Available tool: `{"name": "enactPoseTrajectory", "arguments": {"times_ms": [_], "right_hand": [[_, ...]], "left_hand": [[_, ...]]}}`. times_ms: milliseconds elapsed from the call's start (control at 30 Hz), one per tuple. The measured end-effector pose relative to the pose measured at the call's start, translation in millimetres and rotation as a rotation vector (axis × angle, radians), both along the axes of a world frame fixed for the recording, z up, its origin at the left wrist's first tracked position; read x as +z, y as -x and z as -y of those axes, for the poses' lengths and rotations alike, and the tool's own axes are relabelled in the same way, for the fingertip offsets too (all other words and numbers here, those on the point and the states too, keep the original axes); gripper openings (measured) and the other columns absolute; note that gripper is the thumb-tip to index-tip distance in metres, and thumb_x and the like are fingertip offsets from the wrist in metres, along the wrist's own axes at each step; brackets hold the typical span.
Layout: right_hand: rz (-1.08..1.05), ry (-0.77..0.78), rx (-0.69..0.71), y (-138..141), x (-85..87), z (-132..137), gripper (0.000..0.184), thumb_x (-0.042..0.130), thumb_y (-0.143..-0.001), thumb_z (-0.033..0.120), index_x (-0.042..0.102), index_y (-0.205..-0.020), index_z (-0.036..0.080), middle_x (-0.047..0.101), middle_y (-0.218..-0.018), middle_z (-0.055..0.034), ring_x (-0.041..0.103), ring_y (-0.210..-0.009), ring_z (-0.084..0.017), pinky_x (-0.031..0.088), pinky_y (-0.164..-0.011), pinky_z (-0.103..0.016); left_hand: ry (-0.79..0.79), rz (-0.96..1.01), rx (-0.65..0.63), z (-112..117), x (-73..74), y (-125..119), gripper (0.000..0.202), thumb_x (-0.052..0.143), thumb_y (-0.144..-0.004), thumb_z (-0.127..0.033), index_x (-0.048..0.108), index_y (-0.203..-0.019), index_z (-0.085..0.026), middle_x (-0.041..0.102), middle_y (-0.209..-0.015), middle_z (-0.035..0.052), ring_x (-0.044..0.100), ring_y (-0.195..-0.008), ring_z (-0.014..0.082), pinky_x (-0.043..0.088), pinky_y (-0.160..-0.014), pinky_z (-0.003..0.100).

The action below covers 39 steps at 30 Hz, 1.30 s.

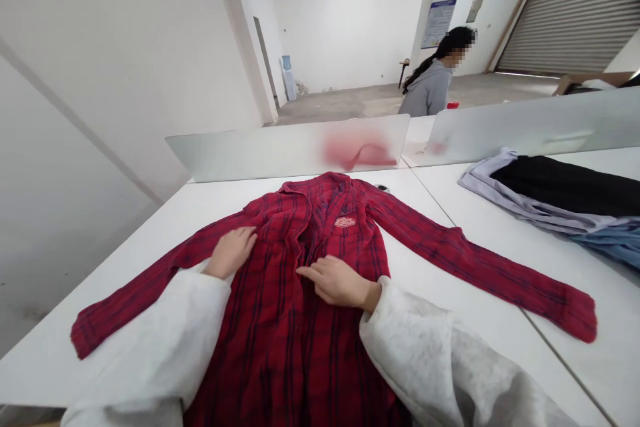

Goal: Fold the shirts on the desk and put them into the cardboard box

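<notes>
And there it lay under the fingers, one red-and-navy plaid cloth shirt [273,293]: collar pointing away, long axis running near to far, two sleeves flung wide! Left hand [233,251] loosely bent, right hand [337,281] index outstretched; pinching cloth, I couldn't tell. Beneath, a smooth white table [220,197]; beyond the fingertips, two frosted panels [270,150], one grey-topped person [430,90].
</notes>
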State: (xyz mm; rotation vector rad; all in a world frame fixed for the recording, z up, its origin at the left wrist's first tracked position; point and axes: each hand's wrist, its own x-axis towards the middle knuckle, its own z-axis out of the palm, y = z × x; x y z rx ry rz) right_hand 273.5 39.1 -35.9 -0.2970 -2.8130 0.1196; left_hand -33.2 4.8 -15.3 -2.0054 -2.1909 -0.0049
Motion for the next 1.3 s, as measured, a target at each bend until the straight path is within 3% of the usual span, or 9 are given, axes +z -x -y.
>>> {"name": "enactPoseTrajectory", "arguments": {"times_ms": [200, 300, 400, 567, 767, 833, 1033, 1167, 1300], "right_hand": [[0.161, -0.008, -0.694, -52.4, 10.7, -65.4, 0.044, 0.033, -0.093, 0.018, 0.044, -0.135, 0.012, 0.041, -0.138, -0.0213, 0.038, -0.126, -0.033, 0.032, -0.098, -0.05], [0.345, 0.222, -1.039, -90.1, 10.2, -98.3, 0.056, 0.033, -0.095, 0.037, 0.028, -0.145, 0.013, 0.022, -0.149, -0.0243, 0.026, -0.133, -0.041, 0.029, -0.098, -0.059], [0.446, 0.436, -1.156, -116.5, 5.9, -119.6, 0.066, 0.03, -0.093, 0.051, 0.021, -0.148, 0.016, 0.02, -0.151, -0.0229, 0.024, -0.134, -0.043, 0.031, -0.098, -0.059], [0.308, 0.317, -1.159, -143.9, -12.9, -142.3, 0.062, 0.021, -0.095, 0.051, 0.022, -0.148, 0.02, 0.017, -0.154, -0.014, 0.014, -0.139, -0.039, 0.02, -0.105, -0.062], [0.022, 0.096, -1.015, -171.3, -37.9, -161.4, 0.058, 0.03, -0.094, 0.044, 0.035, -0.143, 0.013, 0.035, -0.147, -0.0136, 0.025, -0.137, -0.035, 0.023, -0.107, -0.058], [-0.1, 0.002, -0.947, -171.6, -37.7, -162.5, 0.053, 0.03, -0.094, 0.038, 0.043, -0.138, 0.011, 0.042, -0.143, -0.0138, 0.031, -0.134, -0.033, 0.027, -0.106, -0.055], [-0.222, -0.143, -0.58, -147.3, -27.1, -147.9, 0.043, 0.029, -0.096, 0.031, 0.059, -0.123, 0.016, 0.058, -0.129, -0.0096, 0.047, -0.124, -0.024, 0.033, -0.105, -0.044], [-0.078, -0.094, -0.467, -135.2, -31.8, -137.7, 0.05, 0.034, -0.095, 0.044, 0.051, -0.133, 0.017, 0.045, -0.141, -0.0114, 0.036, -0.133, -0.025, 0.03, -0.108, -0.044], [0.136, 0.046, -0.504, -141.7, -36.5, -141.9, 0.056, 0.034, -0.093, 0.049, 0.039, -0.141, 0.021, 0.029, -0.15, -0.0109, 0.022, -0.139, -0.028, 0.022, -0.11, -0.051]], "left_hand": [[0.037, 0.091, -0.112, 45.8, -46.7, -41.1, 0.067, 0.025, -0.091, -0.056, 0.033, -0.143, -0.015, 0.032, -0.149, 0.0151, 0.029, -0.138, 0.0285, 0.031, -0.107, 0.047], [0.035, 0.092, -0.063, 52.9, -58.9, -34.1, 0.069, 0.025, -0.091, -0.057, 0.023, -0.147, -0.017, 0.024, -0.152, 0.0137, 0.021, -0.14, 0.0294, 0.026, -0.109, 0.052], [0.074, 0.06, -0.034, 45.8, -56.6, -22.0, 0.069, 0.025, -0.091, -0.056, 0.023, -0.147, -0.016, 0.023, -0.152, 0.0132, 0.02, -0.14, 0.0314, 0.025, -0.108, 0.054], [0.147, -0.007, -0.027, 21.2, -41.4, -8.5, 0.065, 0.026, -0.093, -0.051, 0.026, -0.146, -0.013, 0.023, -0.152, 0.0162, 0.021, -0.14, 0.0329, 0.026, -0.107, 0.055], [0.217, -0.014, 0.012, 17.8, -17.4, -24.0, 0.065, 0.037, -0.092, -0.045, 0.028, -0.144, -0.007, 0.023, -0.15, 0.0203, 0.015, -0.141, 0.0323, 0.023, -0.109, 0.054], [0.243, 0.068, 0.019, 37.8, -5.9, -32.3, 0.069, 0.04, -0.09, -0.048, 0.028, -0.144, -0.008, 0.023, -0.15, 0.0195, 0.018, -0.139, 0.0337, 0.026, -0.108, 0.053], [0.346, 0.331, -0.281, 144.8, 13.1, -53.5, 0.056, 0.04, -0.091, -0.051, 0.032, -0.143, -0.031, 0.032, -0.148, 0.0032, 0.032, -0.135, 0.0252, 0.037, -0.106, 0.043], [0.291, 0.242, -0.273, 190.7, -9.0, -71.3, 0.063, 0.046, -0.089, -0.049, 0.024, -0.145, -0.032, 0.031, -0.148, 0.0057, 0.032, -0.135, 0.0295, 0.038, -0.103, 0.051], [0.096, 0.126, -0.243, 206.6, -37.9, -80.1, 0.072, 0.047, -0.088, -0.051, 0.012, -0.147, -0.029, 0.028, -0.15, 0.0081, 0.027, -0.137, 0.0311, 0.034, -0.105, 0.054]]}}
